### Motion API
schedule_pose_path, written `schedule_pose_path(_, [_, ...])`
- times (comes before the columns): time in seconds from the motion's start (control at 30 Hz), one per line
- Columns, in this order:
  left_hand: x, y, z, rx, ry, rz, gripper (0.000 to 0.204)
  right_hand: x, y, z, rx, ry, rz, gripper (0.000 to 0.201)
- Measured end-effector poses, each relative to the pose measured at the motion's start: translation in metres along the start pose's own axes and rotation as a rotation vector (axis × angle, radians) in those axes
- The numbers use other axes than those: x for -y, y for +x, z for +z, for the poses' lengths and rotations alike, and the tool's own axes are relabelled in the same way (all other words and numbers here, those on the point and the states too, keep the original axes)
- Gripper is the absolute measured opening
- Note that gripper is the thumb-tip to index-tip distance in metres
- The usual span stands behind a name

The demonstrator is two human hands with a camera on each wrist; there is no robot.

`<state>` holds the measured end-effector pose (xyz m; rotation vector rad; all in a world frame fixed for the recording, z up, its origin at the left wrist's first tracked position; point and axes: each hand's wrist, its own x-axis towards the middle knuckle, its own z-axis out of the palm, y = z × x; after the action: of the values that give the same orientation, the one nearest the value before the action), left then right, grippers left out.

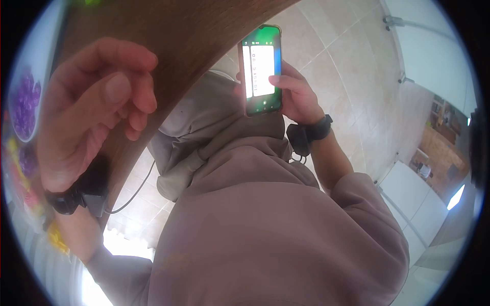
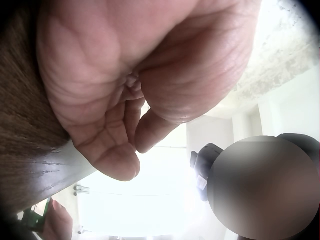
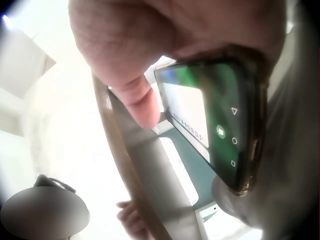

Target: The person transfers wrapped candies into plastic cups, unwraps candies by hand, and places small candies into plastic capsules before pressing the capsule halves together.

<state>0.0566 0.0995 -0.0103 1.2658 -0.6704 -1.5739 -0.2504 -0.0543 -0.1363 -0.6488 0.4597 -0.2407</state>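
Note:
My right hand (image 1: 301, 99) grips a smartphone (image 1: 264, 71) in a case, its lit screen green with a white panel. The thumb lies over the screen's edge in the head view. In the right wrist view the phone (image 3: 200, 120) tilts, with the thumb (image 3: 145, 107) standing off its face. My left hand (image 1: 94, 102) is at the wooden table (image 1: 184, 30), on its side with the fingers loosely bent and nothing between them. The left wrist view shows the left palm (image 2: 110, 65) close beside the wood grain.
A white-rimmed container with purple pieces (image 1: 26, 104) stands at the far left, near yellow and pink wrappings (image 1: 20, 173). Wrist cameras with straps sit on both wrists, a cable (image 1: 135, 196) trailing from the left one. White cabinets (image 1: 434, 51) line the right side above a tiled floor (image 1: 332, 30).

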Motion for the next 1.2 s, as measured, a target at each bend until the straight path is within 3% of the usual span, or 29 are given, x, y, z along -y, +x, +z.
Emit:
schedule_pose_path(0.07, [0.0,0.0,-0.001,-0.001,-0.001,0.0,0.028,0.002,-0.002,0.006,-0.102,-0.191,0.041,0.061])
schedule_pose_path(0.2, [0.001,0.0,-0.001,0.008,-0.004,-0.005,0.028,0.0,-0.001,-0.002,-0.116,-0.219,0.06,0.06])
schedule_pose_path(0.27, [0.001,0.0,-0.001,0.008,0.002,-0.002,0.028,-0.002,0.0,-0.008,-0.033,0.106,0.06,0.061])
schedule_pose_path(0.6, [0.003,0.0,0.003,-0.002,-0.004,0.016,0.027,0.0,-0.001,-0.003,-0.047,-0.048,0.067,0.065])
schedule_pose_path(0.67, [0.003,0.0,0.004,0.005,-0.006,0.028,0.026,0.0,-0.001,0.002,-0.086,-0.109,0.067,0.073])
schedule_pose_path(0.8, [0.002,0.0,0.006,0.002,-0.016,0.024,0.026,-0.002,-0.002,-0.003,-0.03,0.021,0.045,0.068])
schedule_pose_path(0.9, [0.002,0.001,0.005,0.01,-0.011,0.024,0.026,0.002,-0.001,0.003,-0.048,-0.111,0.052,0.07])
schedule_pose_path(1.2, [-0.001,0.002,0.009,-0.004,-0.008,0.017,0.028,-0.004,0.003,0.002,-0.121,0.112,0.065,0.065])
